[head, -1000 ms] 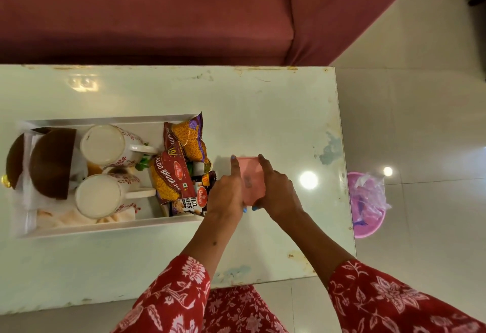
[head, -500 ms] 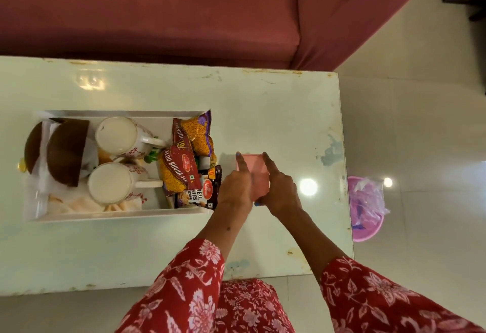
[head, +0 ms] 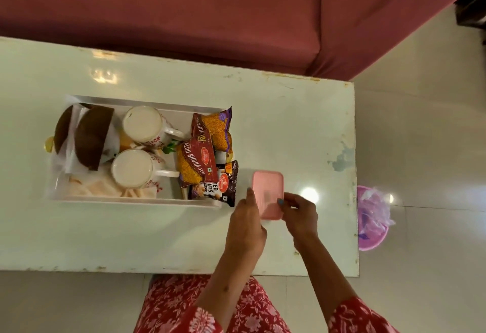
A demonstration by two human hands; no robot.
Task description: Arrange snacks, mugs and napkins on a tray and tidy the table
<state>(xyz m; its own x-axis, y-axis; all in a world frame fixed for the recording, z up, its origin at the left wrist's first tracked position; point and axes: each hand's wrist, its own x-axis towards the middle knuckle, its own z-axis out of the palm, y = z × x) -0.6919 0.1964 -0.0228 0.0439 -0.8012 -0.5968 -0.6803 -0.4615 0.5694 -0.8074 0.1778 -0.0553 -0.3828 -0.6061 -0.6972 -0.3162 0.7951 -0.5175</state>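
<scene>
Both hands flank the pink box (head: 268,193) on the tabletop (head: 289,127): my left hand (head: 246,224) presses its extended fingers along the box's left edge, and my right hand (head: 299,213) pinches the right edge with thumb and fingertips — a two-sided grip on the box, neither hand clenched into a fist. Compared with half a second ago, the hands have slid down toward me, so most of the lid shows now where the fingers covered it before. The box sits just right of the tray (head: 136,202), close to the dark nuts packet (head: 215,188) that overhangs the tray's right end. In the tray the two mugs (head: 139,148), the red and orange snack packets (head: 202,148) and the napkins (head: 110,188) lie as before. Bare tabletop opens beyond the box and to its right, up to the chipped right edge; past that edge a pink bin (head: 372,227) stands on the floor, and the maroon sofa (head: 184,11) runs along the far edge.
</scene>
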